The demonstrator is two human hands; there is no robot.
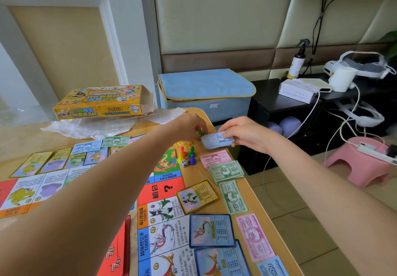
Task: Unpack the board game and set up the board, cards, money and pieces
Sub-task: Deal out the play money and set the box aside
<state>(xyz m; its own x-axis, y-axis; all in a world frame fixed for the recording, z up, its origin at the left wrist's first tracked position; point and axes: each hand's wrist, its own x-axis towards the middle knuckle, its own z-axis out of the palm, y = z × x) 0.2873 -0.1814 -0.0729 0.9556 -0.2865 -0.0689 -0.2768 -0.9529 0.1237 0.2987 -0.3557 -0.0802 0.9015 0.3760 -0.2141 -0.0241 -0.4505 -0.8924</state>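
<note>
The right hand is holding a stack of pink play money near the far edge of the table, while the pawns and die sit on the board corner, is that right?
Not quite. In the head view the stack of play money gripped by the right hand is blue, not pink. The rest holds: it is near the table's far edge, and the pawns and die sit on the board corner.

The game board (163, 222) lies flat on the table (253, 194). Pawns (186, 155) and a die (183, 163) stand on its far right corner. Right of the board, banknotes (226, 171) and property cards (196, 196) lie along the table edge. The game box (101, 102) lies behind the board, on plastic wrapping (86, 128). A storage box (206, 93) stands beyond the table.
</note>
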